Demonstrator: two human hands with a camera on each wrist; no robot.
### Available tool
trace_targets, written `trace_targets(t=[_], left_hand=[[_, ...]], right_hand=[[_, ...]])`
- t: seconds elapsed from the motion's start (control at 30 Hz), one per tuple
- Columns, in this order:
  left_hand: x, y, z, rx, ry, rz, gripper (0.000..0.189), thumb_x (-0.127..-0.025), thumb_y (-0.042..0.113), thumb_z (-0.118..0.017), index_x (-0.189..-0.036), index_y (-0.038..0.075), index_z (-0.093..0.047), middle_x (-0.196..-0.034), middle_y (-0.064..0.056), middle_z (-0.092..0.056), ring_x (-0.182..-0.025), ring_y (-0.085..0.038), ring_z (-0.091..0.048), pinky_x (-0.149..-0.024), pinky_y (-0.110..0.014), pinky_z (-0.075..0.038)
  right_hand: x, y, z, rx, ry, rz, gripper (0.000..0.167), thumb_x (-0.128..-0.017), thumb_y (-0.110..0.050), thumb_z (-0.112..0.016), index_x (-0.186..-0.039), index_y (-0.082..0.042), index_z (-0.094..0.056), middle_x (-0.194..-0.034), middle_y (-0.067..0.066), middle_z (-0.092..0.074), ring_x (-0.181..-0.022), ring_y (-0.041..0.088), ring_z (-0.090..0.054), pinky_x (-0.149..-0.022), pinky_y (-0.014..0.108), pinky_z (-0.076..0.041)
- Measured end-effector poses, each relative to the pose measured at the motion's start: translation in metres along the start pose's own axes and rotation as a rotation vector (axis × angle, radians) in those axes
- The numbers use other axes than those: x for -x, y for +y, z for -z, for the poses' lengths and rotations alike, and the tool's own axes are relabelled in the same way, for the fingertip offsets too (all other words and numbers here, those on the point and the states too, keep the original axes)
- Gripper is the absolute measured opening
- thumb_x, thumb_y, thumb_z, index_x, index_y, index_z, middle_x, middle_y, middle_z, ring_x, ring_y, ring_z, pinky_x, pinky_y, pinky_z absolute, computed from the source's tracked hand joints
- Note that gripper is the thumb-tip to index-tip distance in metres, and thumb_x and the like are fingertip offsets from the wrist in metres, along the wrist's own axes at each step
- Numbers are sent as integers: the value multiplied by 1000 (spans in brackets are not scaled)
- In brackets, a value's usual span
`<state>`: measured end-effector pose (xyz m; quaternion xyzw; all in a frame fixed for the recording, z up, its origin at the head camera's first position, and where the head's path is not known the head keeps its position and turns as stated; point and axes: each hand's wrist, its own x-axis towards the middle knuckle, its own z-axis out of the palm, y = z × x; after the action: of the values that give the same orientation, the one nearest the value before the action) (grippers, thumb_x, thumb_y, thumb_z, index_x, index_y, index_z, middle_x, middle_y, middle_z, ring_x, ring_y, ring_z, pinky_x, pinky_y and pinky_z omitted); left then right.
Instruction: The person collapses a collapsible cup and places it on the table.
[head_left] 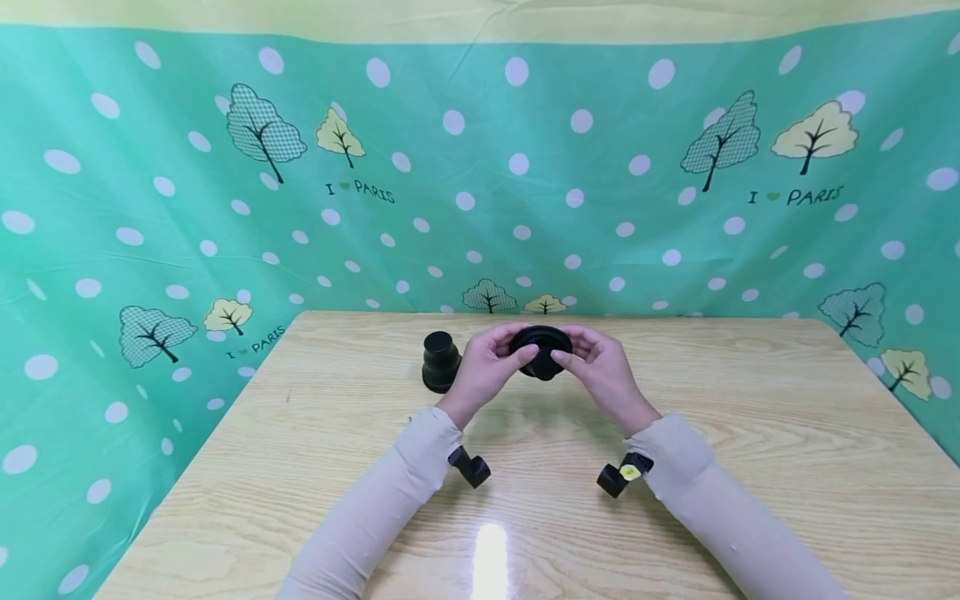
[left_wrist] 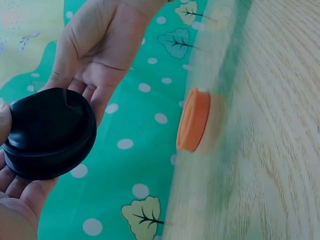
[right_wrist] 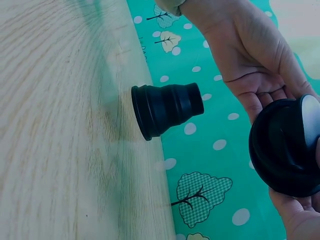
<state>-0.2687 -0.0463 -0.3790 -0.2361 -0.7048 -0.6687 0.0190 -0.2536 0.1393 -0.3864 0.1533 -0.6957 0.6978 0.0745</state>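
Observation:
Both hands hold a black collapsible cup [head_left: 544, 363] above the far middle of the table. It looks flattened, with a round rim and a folded or bent middle in the left wrist view. My left hand [head_left: 482, 372] grips its left side, thumb on the near face and fingers behind. On the opposite side my right hand [head_left: 609, 377] grips it the same way. Just left of the left hand, a second black collapsible cup [head_left: 441, 363] stands extended on the table, wide end down, with stepped rings in the right wrist view [right_wrist: 167, 107].
An orange ring-shaped piece [left_wrist: 194, 120] lies on the table in the left wrist view; the head view does not show it. The wooden table [head_left: 300, 467] ends at a green dotted curtain [head_left: 420, 250]. Both wrists wear black camera mounts [head_left: 471, 467].

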Motion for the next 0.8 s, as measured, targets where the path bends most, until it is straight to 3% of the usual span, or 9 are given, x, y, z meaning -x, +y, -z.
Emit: trace_targets(t=[0.27, 0.43, 0.63, 0.8], left_hand=[[0, 3, 2, -48, 40, 1, 29, -86, 12, -69, -113, 0, -65, -107, -15, -68, -90, -16, -67, -77, -27, -55], [1, 5, 4, -42, -5, 29, 31, -87, 12, -68, -117, 2, -65, -112, -14, -67, -91, -16, -67, -78, -27, -55], [1, 1, 6, -61, -76, 74, 37, -88, 15, -67, -124, 5, -63, -119, -12, -64, -102, -19, -64, -83, -27, -53], [2, 0, 6, -91, -112, 73, 39, -89, 15, -66, -127, 6, -60, -124, -11, -62, -108, -20, -62, -85, -27, -52]], right_hand=[[1, -3, 1, 18, -22, -2, 35, -84, -1, -69, -116, 9, -57, -93, -4, -65, -88, 9, -61, -78, 19, -52], [3, -8, 2, 9, -73, -4, 35, -83, 0, -70, -115, 7, -57, -97, 1, -64, -92, 11, -60, -79, 21, -53], [3, -6, 2, 81, -124, -1, 37, -84, -4, -71, -117, 7, -58, -105, 12, -64, -96, 10, -62, -83, 23, -53], [2, -5, 2, 117, -139, -1, 37, -85, -6, -70, -118, 6, -59, -110, 21, -63, -97, 9, -62, -84, 23, -52]])
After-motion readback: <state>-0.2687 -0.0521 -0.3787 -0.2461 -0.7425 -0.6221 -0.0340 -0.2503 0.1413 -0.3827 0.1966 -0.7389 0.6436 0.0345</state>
